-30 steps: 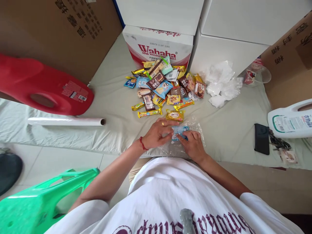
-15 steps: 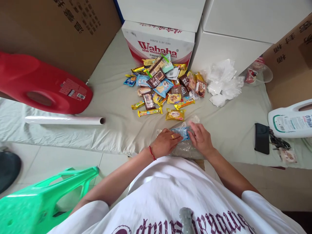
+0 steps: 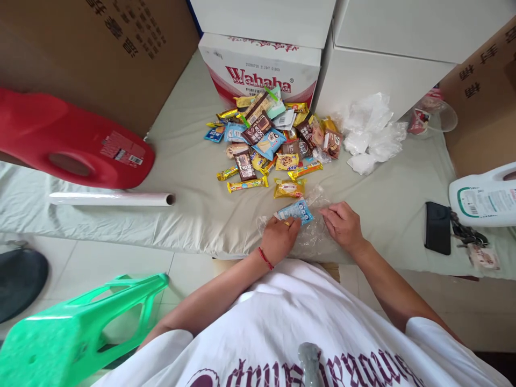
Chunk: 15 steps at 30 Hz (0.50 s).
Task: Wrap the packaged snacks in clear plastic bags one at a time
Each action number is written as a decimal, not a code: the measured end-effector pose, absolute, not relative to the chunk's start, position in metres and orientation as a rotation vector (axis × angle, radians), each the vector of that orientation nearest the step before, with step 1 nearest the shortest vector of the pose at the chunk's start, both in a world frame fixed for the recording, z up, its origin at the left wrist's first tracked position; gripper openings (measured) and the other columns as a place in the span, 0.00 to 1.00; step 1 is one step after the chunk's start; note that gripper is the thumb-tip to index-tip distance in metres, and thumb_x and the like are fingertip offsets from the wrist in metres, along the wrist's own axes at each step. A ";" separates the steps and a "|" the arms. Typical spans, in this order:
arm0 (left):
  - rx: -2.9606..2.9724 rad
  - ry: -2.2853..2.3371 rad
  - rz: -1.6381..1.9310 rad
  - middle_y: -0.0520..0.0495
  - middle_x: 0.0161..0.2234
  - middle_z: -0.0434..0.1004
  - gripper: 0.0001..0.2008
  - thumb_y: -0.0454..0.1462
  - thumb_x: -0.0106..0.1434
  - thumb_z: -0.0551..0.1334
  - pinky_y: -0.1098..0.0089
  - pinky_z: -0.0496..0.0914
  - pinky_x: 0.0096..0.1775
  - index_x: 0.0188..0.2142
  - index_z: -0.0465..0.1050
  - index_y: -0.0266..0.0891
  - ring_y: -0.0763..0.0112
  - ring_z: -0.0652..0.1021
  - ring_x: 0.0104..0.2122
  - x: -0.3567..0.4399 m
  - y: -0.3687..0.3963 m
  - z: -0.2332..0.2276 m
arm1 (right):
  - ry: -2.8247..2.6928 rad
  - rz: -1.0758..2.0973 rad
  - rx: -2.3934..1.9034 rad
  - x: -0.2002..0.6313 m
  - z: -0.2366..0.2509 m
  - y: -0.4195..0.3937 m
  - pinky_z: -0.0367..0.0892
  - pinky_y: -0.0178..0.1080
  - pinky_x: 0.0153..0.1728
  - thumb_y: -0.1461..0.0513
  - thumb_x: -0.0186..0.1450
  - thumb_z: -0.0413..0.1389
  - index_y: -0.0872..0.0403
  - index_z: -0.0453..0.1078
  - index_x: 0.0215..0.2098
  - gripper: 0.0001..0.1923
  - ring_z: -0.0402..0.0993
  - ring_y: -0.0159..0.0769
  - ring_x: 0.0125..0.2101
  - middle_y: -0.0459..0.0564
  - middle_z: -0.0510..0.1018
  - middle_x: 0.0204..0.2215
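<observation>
Two bare hands are resting near the front edge of a pale cloth: the left hand, wearing a red bracelet, is lying back upward, its loosely bent fingers covering the near edge of a blue packet, and whether it is gripping is impossible to tell; the right hand is curling inward, thumb and fingertips pinching the edge of some clear plastic. The blue packet is lying amid that plastic, though whether inside or on top is unclear. Just beyond, a yellow packet is lying by itself, and past it a heap of wrapped snacks is sitting before a white-and-red carton. Crumpled translucent plastic is lying right of the heap. Farther out, a white roll is lying near a red jug at left, a flat black object is lying near a white bottle at right, and a green stool is standing at lower left.
</observation>
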<state>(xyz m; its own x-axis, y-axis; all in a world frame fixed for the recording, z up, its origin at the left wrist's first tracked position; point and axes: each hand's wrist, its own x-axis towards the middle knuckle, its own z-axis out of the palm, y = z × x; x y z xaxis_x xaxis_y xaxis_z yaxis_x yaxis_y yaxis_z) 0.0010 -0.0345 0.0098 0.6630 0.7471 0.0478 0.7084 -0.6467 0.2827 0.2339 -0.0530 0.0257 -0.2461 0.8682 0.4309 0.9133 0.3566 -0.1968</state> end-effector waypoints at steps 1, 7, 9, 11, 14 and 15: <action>2.644 1.167 0.256 0.42 0.36 0.81 0.16 0.36 0.76 0.49 0.62 0.65 0.38 0.51 0.74 0.39 0.63 0.79 0.35 0.002 -0.035 0.009 | -2.154 -0.131 -1.556 0.233 0.025 -0.050 0.67 0.39 0.37 0.61 0.76 0.49 0.48 0.79 0.48 0.16 0.70 0.38 0.34 0.52 0.80 0.40; 2.608 1.256 0.215 0.41 0.36 0.82 0.17 0.44 0.76 0.51 0.64 0.67 0.37 0.48 0.76 0.40 0.63 0.80 0.34 0.006 -0.033 0.010 | -2.463 -0.057 -1.426 0.226 0.029 -0.018 0.63 0.45 0.43 0.61 0.76 0.48 0.45 0.77 0.53 0.16 0.70 0.42 0.42 0.51 0.79 0.52; 2.546 1.357 0.162 0.41 0.37 0.83 0.17 0.44 0.75 0.52 0.65 0.67 0.35 0.52 0.74 0.40 0.62 0.81 0.33 0.009 -0.034 0.010 | -2.514 -0.072 -1.334 0.229 0.030 -0.016 0.61 0.44 0.39 0.61 0.76 0.49 0.48 0.77 0.49 0.14 0.69 0.41 0.40 0.51 0.82 0.45; 2.491 1.420 0.132 0.41 0.38 0.83 0.20 0.45 0.75 0.53 0.66 0.67 0.34 0.60 0.70 0.41 0.62 0.81 0.33 0.011 -0.036 0.008 | -2.504 -0.093 -1.287 0.234 0.027 -0.019 0.59 0.44 0.38 0.62 0.76 0.48 0.50 0.77 0.48 0.15 0.68 0.40 0.37 0.51 0.82 0.42; 2.475 1.404 0.087 0.42 0.37 0.84 0.23 0.44 0.75 0.52 0.67 0.68 0.33 0.66 0.65 0.44 0.63 0.82 0.31 0.014 -0.038 0.006 | -2.482 -0.027 -1.293 0.245 0.016 -0.026 0.60 0.44 0.39 0.64 0.76 0.47 0.50 0.77 0.48 0.15 0.67 0.40 0.37 0.53 0.81 0.41; 2.472 1.397 0.073 0.42 0.37 0.84 0.23 0.43 0.76 0.51 0.67 0.68 0.33 0.66 0.65 0.44 0.63 0.81 0.31 0.015 -0.038 0.006 | -2.477 0.014 -1.304 0.248 0.013 -0.028 0.61 0.44 0.39 0.64 0.76 0.48 0.50 0.77 0.48 0.15 0.68 0.40 0.38 0.53 0.81 0.42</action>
<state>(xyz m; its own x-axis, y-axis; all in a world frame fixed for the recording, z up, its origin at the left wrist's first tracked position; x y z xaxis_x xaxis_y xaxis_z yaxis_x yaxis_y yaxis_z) 0.0151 -0.0381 0.0062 0.5255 0.8447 -0.1021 0.8294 -0.4817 0.2831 0.2481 -0.0282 0.0134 -0.5204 0.8023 0.2924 0.7989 0.5783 -0.1651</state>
